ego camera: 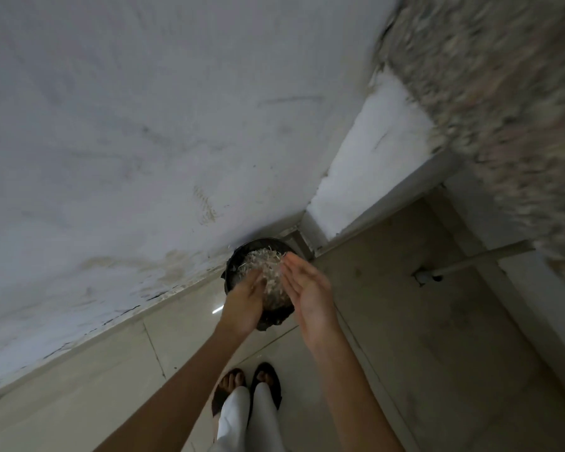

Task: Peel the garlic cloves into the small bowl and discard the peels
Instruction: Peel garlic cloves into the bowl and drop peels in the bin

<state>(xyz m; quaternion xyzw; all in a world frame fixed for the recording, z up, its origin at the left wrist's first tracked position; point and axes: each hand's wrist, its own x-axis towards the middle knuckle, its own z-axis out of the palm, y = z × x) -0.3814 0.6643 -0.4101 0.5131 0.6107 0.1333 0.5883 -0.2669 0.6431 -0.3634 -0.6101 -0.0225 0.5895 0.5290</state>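
We are holding left hand and right hand flat-fingered, gripping nothing, directly above the bin, peels showing between the palms.

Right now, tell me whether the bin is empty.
No, a heap of pale peels lies inside the dark bin.

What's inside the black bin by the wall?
The black bin holds a pale heap of peels, piled near its rim. The left hand and right hand cover its near side, and whatever lies under the heap is hidden.
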